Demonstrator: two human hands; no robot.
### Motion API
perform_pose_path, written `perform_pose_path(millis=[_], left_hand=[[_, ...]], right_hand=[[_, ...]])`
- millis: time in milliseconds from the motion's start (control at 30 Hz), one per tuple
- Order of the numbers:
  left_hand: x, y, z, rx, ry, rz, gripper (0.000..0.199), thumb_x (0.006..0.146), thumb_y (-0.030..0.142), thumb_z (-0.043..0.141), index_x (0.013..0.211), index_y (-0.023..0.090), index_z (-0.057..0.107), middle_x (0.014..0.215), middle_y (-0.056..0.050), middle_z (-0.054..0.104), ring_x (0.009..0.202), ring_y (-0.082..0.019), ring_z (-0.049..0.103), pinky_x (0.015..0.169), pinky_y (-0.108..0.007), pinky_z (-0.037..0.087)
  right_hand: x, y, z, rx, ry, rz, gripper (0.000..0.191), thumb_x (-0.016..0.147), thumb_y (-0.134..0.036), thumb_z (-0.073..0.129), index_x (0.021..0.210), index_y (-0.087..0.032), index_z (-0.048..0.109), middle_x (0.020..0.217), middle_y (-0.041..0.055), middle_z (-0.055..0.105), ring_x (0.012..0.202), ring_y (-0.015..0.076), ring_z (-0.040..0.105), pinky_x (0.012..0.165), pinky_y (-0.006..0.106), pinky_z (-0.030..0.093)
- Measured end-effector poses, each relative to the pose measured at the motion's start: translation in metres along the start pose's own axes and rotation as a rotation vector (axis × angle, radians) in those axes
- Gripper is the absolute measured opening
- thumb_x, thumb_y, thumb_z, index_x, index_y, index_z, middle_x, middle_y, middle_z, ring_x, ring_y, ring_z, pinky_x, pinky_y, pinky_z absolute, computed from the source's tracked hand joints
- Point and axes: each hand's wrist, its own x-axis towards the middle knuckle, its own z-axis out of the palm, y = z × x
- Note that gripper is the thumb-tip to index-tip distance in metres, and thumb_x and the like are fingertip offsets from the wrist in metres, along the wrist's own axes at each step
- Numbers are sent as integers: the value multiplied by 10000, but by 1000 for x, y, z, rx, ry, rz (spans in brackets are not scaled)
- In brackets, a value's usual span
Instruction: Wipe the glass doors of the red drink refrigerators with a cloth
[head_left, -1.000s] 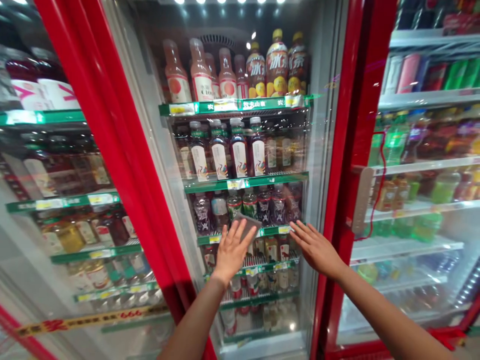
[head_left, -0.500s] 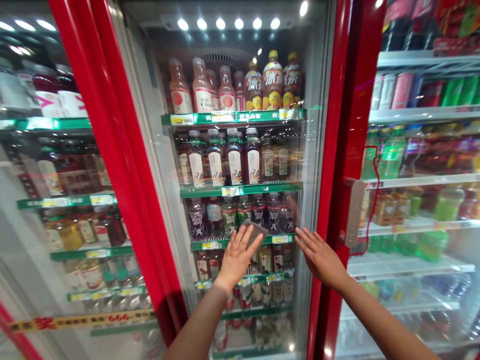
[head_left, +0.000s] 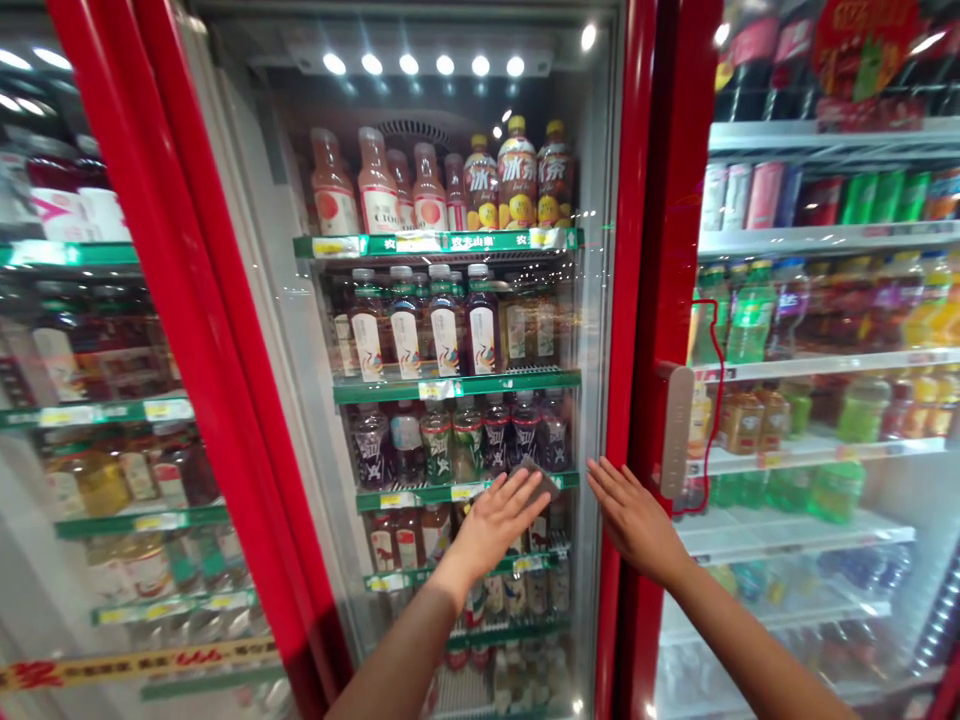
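Observation:
My left hand lies flat against the glass door of a drinks fridge, fingers slightly spread. Under its fingertips is a thin dark grey pad, a cloth or sponge, pressed to the pane; the palm hides part of it. To the right, my right hand is stretched out at the door's red frame, fingertips by the edge of the glass. Nothing shows in that hand. Behind the pane, bottles stand on green-edged shelves.
A long beige door handle sits right of my right hand, with a red cord hanging behind it. More fridges stand left and right, with drinks on shelves. A yellow strip with red print crosses the left door.
My left hand has slid the grey pad to the right across the glass, closer to my right hand. The right hand has shifted slightly right over the frame. The view has turned a little right.

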Motion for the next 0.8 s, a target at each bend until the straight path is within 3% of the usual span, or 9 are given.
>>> perform_pose_path(millis=[133, 200, 367, 433, 533, 600, 700, 800], left_hand=[[59, 6, 1, 15, 88, -255, 828, 844, -5, 530, 1584, 292, 308, 1687, -58, 215, 1566, -263, 145, 1227, -475, 331], [75, 14, 6, 32, 111, -328, 852, 839, -6, 531, 1597, 284, 273, 1693, -71, 175, 1567, -274, 133, 1224, -491, 338], [56, 44, 29, 23, 116, -117, 778, 863, 17, 510, 1577, 264, 325, 1698, -37, 154, 1567, -224, 122, 1233, -407, 329], [58, 59, 35, -24, 77, -190, 790, 860, 17, 523, 1582, 256, 309, 1701, -54, 118, 1568, -243, 101, 1215, -438, 361], [83, 81, 34, -175, 25, -409, 843, 865, 68, 564, 1612, 212, 199, 1696, -138, 19, 1558, -334, 20, 1173, -583, 379], [98, 90, 28, -301, 30, -471, 884, 872, 76, 540, 1626, 176, 90, 1684, -174, -35, 1543, -367, -41, 1162, -646, 354], [101, 86, 14, -471, 31, -430, 918, 855, 0, 411, 1618, 161, -72, 1685, -156, -12, 1548, -306, -41, 1201, -571, 347], [84, 65, -3, -529, 5, -345, 919, 837, -36, 337, 1617, 195, -91, 1694, -114, 50, 1563, -228, 64, 1211, -468, 373]], right_hand=[[2, 6, -8, 19, 55, 59, 797, 895, -41, 426, 1628, -185, 149, 1628, 129, 346, 1546, 266, 226, 1204, 559, 357], [1, 6, -10, 35, 70, 79, 811, 894, -43, 423, 1632, -197, 126, 1624, 128, 356, 1543, 269, 237, 1201, 567, 359], [-10, 3, -17, 114, 113, 125, 834, 878, -27, 413, 1633, -253, 139, 1572, 111, 455, 1488, 269, 374, 1170, 556, 410], [-12, 3, -20, 176, 172, 146, 821, 882, -38, 425, 1627, -279, 179, 1510, 101, 536, 1410, 262, 490, 1130, 527, 466], [-8, 3, -19, 280, 294, 228, 758, 909, -67, 428, 1607, -310, 261, 1402, 88, 635, 1271, 245, 617, 1058, 476, 536], [-5, 0, -13, 339, 358, 301, 716, 930, -90, 405, 1598, -321, 289, 1374, 80, 656, 1232, 232, 645, 1033, 443, 557], [-2, -12, 2, 409, 370, 345, 700, 950, -105, 353, 1607, -324, 248, 1438, 75, 609, 1289, 212, 610, 1055, 412, 546], [1, -33, 18, 411, 325, 333, 722, 959, -113, 352, 1621, -334, 165, 1584, 80, 439, 1417, 235, 485, 1120, 471, 486]])
